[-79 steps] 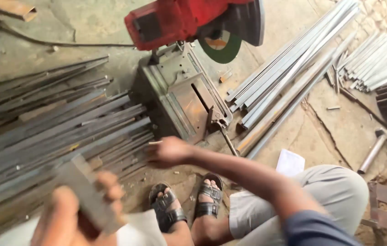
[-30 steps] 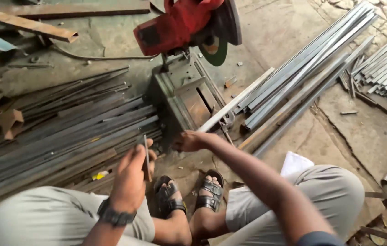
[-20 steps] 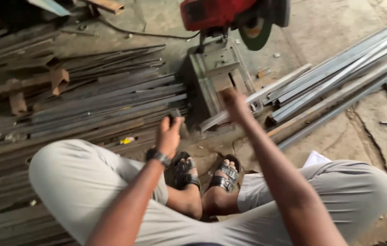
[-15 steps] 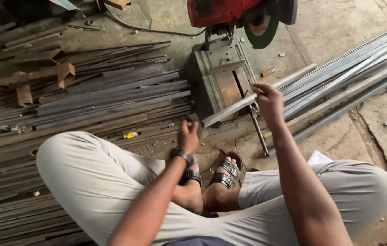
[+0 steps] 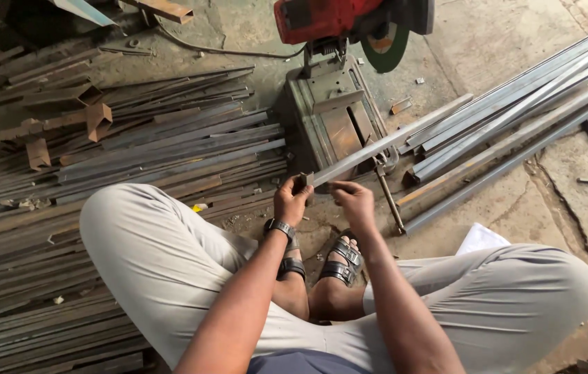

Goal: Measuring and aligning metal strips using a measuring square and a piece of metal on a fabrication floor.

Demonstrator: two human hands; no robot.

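Note:
A long grey metal bar lies slantwise over the base of a chop saw, with its near end by my hands. My left hand, which wears a wristwatch, grips a short dark metal piece right at that end. My right hand is a little to the right, just under the bar, and its fingertips pinch the other end of the short piece. The saw's red motor housing and green-centred blade are raised above the base.
Many long steel strips and angle bars lie on the floor at left, with rusty offcuts on top. More long bars fan out at right. My crossed legs and sandalled feet sit in front of the saw. A white paper lies by my right knee.
My left hand has come forward to the bar's near end, bringing the short piece with it. My right hand has slid back along the bar from the saw toward me.

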